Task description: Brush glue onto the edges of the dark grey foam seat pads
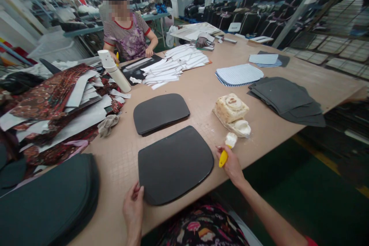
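In the head view, my right hand (232, 164) is closed round the yellow handle of a brush (223, 157). White paste coats its bristles, which point away from me beside a caked, whitish glue container (230, 107). Directly before me lies a dark grey rounded panel (175, 165), flat on the table. My left hand (134, 203) is at its near left corner, fingers curled and thumb against the edge. Just beyond is a second dark stack of similar panels (161, 111). The brush is to the right of the near panel, apart from it.
A thick pile of dark panels (49, 200) stands at the left, below patterned scraps (52, 103). Grey sheets (285, 98) and striped pieces (239, 73) lie to the right. A white bottle (115, 73) leans near white strips (175, 63). A co-worker (127, 34) works across the table.
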`<state>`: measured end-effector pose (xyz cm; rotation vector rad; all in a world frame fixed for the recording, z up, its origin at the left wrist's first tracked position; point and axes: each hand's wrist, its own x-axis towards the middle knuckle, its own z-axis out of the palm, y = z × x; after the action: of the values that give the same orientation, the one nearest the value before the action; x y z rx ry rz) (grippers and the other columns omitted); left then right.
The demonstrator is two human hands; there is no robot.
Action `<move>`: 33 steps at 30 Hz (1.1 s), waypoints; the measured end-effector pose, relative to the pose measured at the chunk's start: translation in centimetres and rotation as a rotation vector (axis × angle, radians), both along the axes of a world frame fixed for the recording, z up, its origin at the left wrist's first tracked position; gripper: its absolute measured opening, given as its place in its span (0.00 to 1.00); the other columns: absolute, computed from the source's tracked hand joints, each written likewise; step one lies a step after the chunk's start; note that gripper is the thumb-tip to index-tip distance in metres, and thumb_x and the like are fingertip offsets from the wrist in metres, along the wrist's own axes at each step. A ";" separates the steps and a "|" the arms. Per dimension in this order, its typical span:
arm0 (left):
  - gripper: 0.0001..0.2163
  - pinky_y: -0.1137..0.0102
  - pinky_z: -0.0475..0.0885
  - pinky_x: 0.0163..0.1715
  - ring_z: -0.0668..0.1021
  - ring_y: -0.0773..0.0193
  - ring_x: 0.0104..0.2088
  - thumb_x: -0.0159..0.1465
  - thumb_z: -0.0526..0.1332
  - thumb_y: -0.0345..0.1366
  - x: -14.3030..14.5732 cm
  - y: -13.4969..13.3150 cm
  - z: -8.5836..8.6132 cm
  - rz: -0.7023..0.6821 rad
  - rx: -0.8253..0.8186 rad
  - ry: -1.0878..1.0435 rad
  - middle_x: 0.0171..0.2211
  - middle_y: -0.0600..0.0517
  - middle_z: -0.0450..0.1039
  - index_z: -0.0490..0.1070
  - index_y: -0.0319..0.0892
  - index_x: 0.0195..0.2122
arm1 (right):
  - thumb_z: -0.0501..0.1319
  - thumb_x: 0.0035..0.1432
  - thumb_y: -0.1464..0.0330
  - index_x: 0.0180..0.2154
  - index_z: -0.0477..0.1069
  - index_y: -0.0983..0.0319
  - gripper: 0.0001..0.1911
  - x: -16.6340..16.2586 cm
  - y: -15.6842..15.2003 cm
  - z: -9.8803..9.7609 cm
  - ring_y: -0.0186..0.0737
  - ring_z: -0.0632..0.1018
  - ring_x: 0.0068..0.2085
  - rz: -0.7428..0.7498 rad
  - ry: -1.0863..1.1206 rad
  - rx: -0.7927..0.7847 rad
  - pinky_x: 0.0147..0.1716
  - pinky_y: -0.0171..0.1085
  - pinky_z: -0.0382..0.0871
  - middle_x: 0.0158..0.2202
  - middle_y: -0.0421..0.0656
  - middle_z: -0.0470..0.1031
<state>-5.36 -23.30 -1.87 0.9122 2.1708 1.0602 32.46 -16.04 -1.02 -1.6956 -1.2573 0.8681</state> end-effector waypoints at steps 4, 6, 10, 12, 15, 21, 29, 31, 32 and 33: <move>0.34 0.58 0.72 0.34 0.71 0.60 0.27 0.42 0.61 0.60 0.8 -0.2 -0.2 -0.020 0.021 0.080 0.31 0.50 0.67 0.73 0.37 0.42 | 0.60 0.50 0.56 0.34 0.72 0.61 0.15 -0.8 -0.6 0.6 0.44 0.76 0.32 0.063 -0.017 0.007 0.34 0.42 0.70 0.31 0.45 0.75; 0.35 0.58 0.72 0.34 0.70 0.61 0.26 0.43 0.60 0.61 1.0 -0.3 -0.5 -0.032 0.024 0.127 0.30 0.51 0.65 0.72 0.37 0.43 | 0.61 0.48 0.56 0.33 0.72 0.60 0.15 -1.6 -0.9 0.4 0.45 0.76 0.32 0.065 -0.002 0.021 0.33 0.42 0.71 0.31 0.45 0.74; 0.33 0.58 0.72 0.33 0.70 0.61 0.26 0.46 0.59 0.60 0.8 -0.3 -0.7 -0.063 0.022 0.178 0.30 0.51 0.64 0.71 0.37 0.45 | 0.62 0.47 0.58 0.35 0.70 0.59 0.15 -2.5 -1.0 -0.2 0.45 0.77 0.34 0.027 0.046 0.044 0.33 0.42 0.73 0.34 0.46 0.75; 0.34 0.58 0.72 0.33 0.70 0.61 0.25 0.45 0.59 0.60 0.8 -0.2 -0.6 -0.052 0.020 0.184 0.30 0.52 0.64 0.71 0.37 0.44 | 0.63 0.45 0.59 0.35 0.69 0.59 0.15 -2.4 -0.7 -0.2 0.44 0.77 0.33 0.017 0.071 0.047 0.32 0.42 0.73 0.33 0.45 0.75; 0.34 0.57 0.71 0.32 0.70 0.60 0.25 0.43 0.59 0.61 1.1 0.1 -0.2 -0.024 0.016 0.196 0.28 0.52 0.65 0.71 0.37 0.42 | 0.63 0.44 0.59 0.35 0.67 0.60 0.16 -1.8 0.1 0.1 0.43 0.77 0.31 0.006 0.107 0.047 0.31 0.43 0.73 0.32 0.45 0.75; 0.32 0.58 0.71 0.33 0.69 0.61 0.25 0.42 0.60 0.59 2.1 0.3 0.2 0.002 0.043 0.173 0.27 0.53 0.65 0.70 0.38 0.41 | 0.64 0.43 0.59 0.35 0.63 0.61 0.19 -1.9 1.8 1.8 0.42 0.75 0.28 0.008 0.109 0.058 0.31 0.42 0.72 0.26 0.41 0.71; 0.39 0.55 0.69 0.44 0.71 0.58 0.34 0.43 0.63 0.58 1.8 -0.3 0.6 0.101 0.028 0.051 0.35 0.49 0.67 0.64 0.38 0.52 | 0.61 0.50 0.66 0.37 0.66 0.59 0.11 -4.7 2.9 10.6 0.37 0.73 0.36 0.355 0.070 0.121 0.37 0.37 0.67 0.35 0.40 0.70; 0.40 0.54 0.68 0.47 0.72 0.56 0.39 0.43 0.63 0.58 1.6 -0.6 1.5 0.139 0.024 -0.005 0.42 0.45 0.67 0.62 0.39 0.53 | 0.62 0.49 0.65 0.36 0.65 0.59 0.11 -5.7 4.0 13.1 0.35 0.71 0.34 0.398 0.140 0.157 0.35 0.35 0.66 0.33 0.39 0.68; 0.40 0.54 0.69 0.46 0.73 0.55 0.40 0.44 0.62 0.59 1.6 -0.8 2.1 0.148 0.016 -0.047 0.44 0.44 0.67 0.61 0.39 0.54 | 0.63 0.48 0.65 0.35 0.64 0.60 0.11 -6.2 4.7 14.1 0.34 0.70 0.33 0.403 0.198 0.167 0.33 0.34 0.66 0.33 0.38 0.67; 0.40 0.54 0.70 0.45 0.74 0.55 0.39 0.45 0.61 0.59 1.7 -1.0 2.8 0.148 0.006 -0.094 0.44 0.42 0.68 0.61 0.38 0.54 | 0.63 0.47 0.65 0.33 0.64 0.60 0.12 -6.7 5.3 14.9 0.32 0.69 0.32 0.392 0.267 0.171 0.32 0.33 0.65 0.32 0.38 0.66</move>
<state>-3.70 -24.27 0.96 0.6986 2.1840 1.1565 25.74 -10.75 13.89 -1.1715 -1.4529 1.1391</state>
